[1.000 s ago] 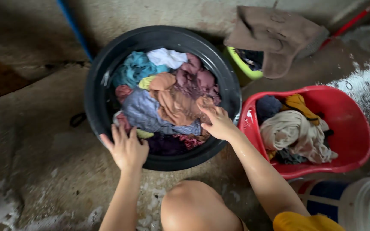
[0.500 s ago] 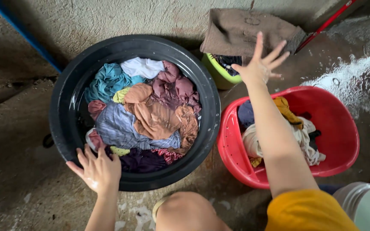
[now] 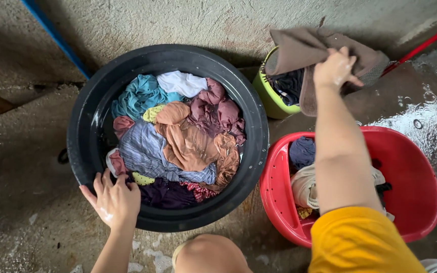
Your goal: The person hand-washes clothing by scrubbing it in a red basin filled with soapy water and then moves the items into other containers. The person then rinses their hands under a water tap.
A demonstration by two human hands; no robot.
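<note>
A large black basin (image 3: pixel 83 135) sits on the concrete floor, filled with wet clothes (image 3: pixel 178 136) in teal, white, maroon, orange and blue-grey. My left hand (image 3: pixel 113 199) rests on the basin's near rim, fingers spread. My right hand (image 3: pixel 334 67) is stretched out past the red basket and grips a brown towel (image 3: pixel 299 48) that lies draped over a small green bucket (image 3: pixel 269 96). The towel's edge is lifted, showing dark cloth inside the bucket.
A red plastic basket (image 3: pixel 416 192) with several garments stands right of the basin. A red stick (image 3: pixel 421 46) lies at the upper right, a blue pole (image 3: pixel 56 38) at the upper left. Wet, foamy floor (image 3: pixel 421 121) spreads on the right. My knee (image 3: pixel 208 255) is at the bottom.
My right hand left the clothes in the basin, reached up over the red basket and closed on the brown towel, lifting its edge. My left hand stayed on the basin rim.
</note>
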